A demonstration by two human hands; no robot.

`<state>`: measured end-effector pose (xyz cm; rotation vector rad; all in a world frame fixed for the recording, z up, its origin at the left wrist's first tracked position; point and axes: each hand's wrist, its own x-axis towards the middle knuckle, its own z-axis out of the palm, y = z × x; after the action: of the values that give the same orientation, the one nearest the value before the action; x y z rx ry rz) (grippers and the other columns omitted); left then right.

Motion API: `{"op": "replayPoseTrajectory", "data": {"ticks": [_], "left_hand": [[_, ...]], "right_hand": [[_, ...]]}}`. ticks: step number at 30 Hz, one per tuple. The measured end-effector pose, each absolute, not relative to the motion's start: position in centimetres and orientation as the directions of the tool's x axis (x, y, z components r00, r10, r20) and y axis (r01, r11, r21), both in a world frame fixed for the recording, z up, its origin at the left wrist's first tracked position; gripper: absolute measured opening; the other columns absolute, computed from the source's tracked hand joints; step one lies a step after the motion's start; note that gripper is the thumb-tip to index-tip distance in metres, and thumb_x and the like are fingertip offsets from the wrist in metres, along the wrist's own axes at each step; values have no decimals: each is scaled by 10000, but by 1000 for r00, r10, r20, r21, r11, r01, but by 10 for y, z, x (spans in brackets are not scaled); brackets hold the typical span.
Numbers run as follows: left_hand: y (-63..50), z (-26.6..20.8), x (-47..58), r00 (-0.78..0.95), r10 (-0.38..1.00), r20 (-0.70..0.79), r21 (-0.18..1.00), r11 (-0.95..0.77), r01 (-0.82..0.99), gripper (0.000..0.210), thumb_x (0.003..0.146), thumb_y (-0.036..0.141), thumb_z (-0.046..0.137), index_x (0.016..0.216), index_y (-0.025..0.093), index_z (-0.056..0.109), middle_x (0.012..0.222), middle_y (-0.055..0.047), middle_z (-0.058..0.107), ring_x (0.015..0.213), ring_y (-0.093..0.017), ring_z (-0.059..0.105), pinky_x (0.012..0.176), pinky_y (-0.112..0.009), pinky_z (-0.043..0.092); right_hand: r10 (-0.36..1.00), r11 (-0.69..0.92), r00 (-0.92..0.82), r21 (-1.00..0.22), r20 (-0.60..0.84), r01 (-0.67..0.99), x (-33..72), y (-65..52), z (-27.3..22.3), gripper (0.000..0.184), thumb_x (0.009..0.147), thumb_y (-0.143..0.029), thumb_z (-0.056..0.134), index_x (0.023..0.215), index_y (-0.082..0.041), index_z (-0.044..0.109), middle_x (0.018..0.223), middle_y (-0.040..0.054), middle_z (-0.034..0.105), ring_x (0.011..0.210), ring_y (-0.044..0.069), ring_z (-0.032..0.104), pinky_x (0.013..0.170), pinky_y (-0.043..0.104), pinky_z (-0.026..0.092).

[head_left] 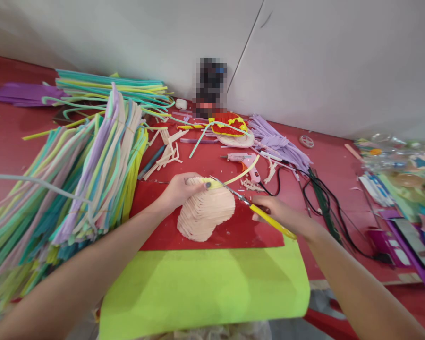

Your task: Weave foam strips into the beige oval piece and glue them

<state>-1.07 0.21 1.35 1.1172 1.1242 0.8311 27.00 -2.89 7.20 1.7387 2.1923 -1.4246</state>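
My left hand (184, 189) pinches the top edge of a cream, ribbed, roughly heart-shaped piece (207, 212) that looks built from rows of pipe cleaners. Under my left thumb lies a pale yellow pipe cleaner (243, 174), its free end curving up to the right. My right hand (281, 215) is closed around scissors (265, 217) with yellow handles. Their blades point up and left, with the tips at the yellow pipe cleaner near my left thumb. Whether the blades are apart is hard to make out.
Red felt (156, 231) and lime-green felt (205, 283) lie beneath the work. Bundled pipe cleaners (102, 165) crowd the left. Behind are a pink glue gun (246, 163), a red and yellow piece (230, 125) and lilac pipe cleaners (279, 141). A black cord (333, 212) runs along the right.
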Motion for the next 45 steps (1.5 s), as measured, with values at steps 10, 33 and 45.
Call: {"op": "replayPoseTrajectory", "data": {"ticks": [10,33,45], "left_hand": [[2,12,-11,246,933,-262,964,267,15,356,639,461,752,797,153,665,751,-19,662,663,-138,608,596,-232,475],[2,17,-10,242,929,-279,960,278,41,343,639,450,753,806,161,674,765,-20,677,668,-135,616,591,-226,484],[2,16,-10,237,935,-264,964,260,49,359,634,470,753,806,165,671,782,-17,684,681,-132,616,591,-213,477]], "right_hand": [[748,-13,-383,-589,-542,808,268,-30,72,350,781,-548,580,807,-201,548,792,-6,588,752,172,552,659,282,415],[746,41,-414,-585,-521,810,267,-32,74,334,810,-536,551,840,-203,542,812,3,585,741,166,540,652,286,408],[723,39,-424,-581,-546,813,263,-29,76,338,837,-541,510,784,-207,494,786,1,572,713,156,531,624,276,392]]}}
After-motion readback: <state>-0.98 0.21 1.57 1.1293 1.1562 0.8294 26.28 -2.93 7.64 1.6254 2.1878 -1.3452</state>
